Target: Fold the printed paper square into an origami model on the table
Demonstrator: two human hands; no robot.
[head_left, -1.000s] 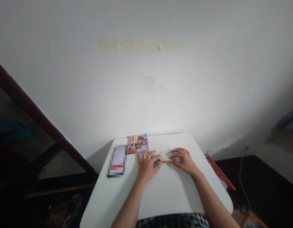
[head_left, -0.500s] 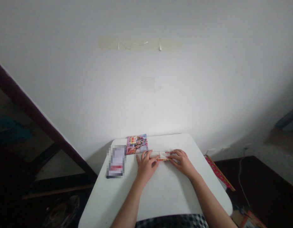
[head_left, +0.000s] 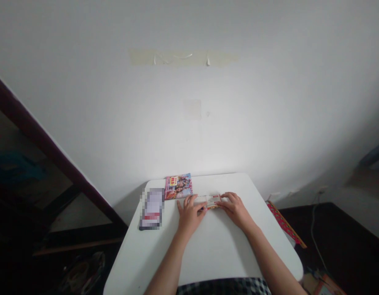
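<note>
A narrow folded paper leaflet [head_left: 213, 200], white with red print and a coloured near edge, lies on the white table between my hands. At its left part, my left hand [head_left: 189, 211] has the fingertips on the far side and the thumb at the near edge. On the right end, my right hand [head_left: 235, 208] grips it, fingers bent over the top and thumb low. My fingers hide both ends of the paper. Just beyond my left hand lies a colourful flyer [head_left: 178, 186] with a yellow price label.
Left on the table [head_left: 214, 250] lies a phone [head_left: 152, 209], its screen blurred out. A white wall [head_left: 189, 135] rises behind the table. To the right, a pink patterned item [head_left: 286, 223] and a cable [head_left: 314, 229] are below table level.
More of the leaflet's printed face shows between my hands, and its right end looks tilted towards me. My hands stay almost in place; the whole view has shifted slightly.
</note>
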